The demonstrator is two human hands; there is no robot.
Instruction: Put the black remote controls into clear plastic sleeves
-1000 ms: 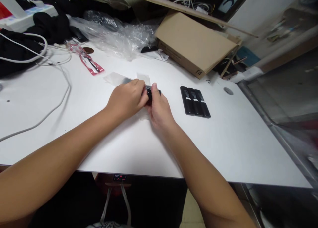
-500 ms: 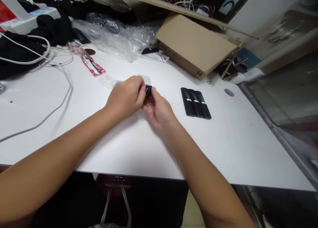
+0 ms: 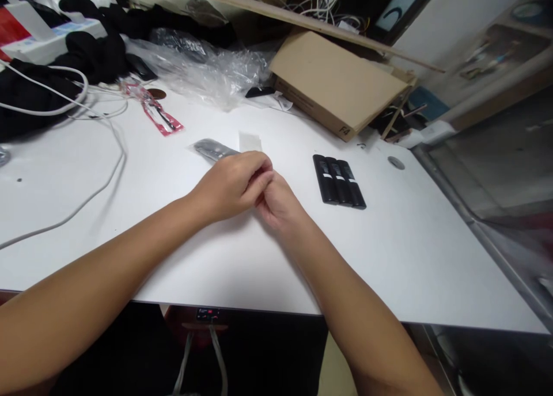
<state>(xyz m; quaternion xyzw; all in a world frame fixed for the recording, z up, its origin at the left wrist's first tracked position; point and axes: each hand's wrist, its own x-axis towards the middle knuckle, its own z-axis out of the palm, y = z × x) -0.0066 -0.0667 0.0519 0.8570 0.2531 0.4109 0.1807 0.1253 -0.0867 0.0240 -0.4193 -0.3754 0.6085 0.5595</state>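
A dark remote (image 3: 212,149) lies inside a clear plastic bag, its far end sticking out to the upper left from behind my left hand (image 3: 239,183). My left hand is closed, thumb and fingers pinched at the near end of the bag. Against it, my right hand (image 3: 279,203) is closed too, its fingertips mostly hidden behind the left. The hands touch just above the white table (image 3: 242,258). Three black remotes (image 3: 339,181) lie side by side to the right. A small pale sheet (image 3: 250,141) rests just beyond my hands.
A cardboard box (image 3: 341,76) sits at the back, beside crumpled clear plastic (image 3: 216,73). A red-edged packet (image 3: 158,113) lies back left. White cable (image 3: 114,166) runs along the left, near black cloth (image 3: 32,96) and a power strip (image 3: 56,39).
The black piece that showed between my fingers is out of sight there. The remote's far end now fills the bag at the upper left. My hands have drawn together, slightly nearer and to the right.
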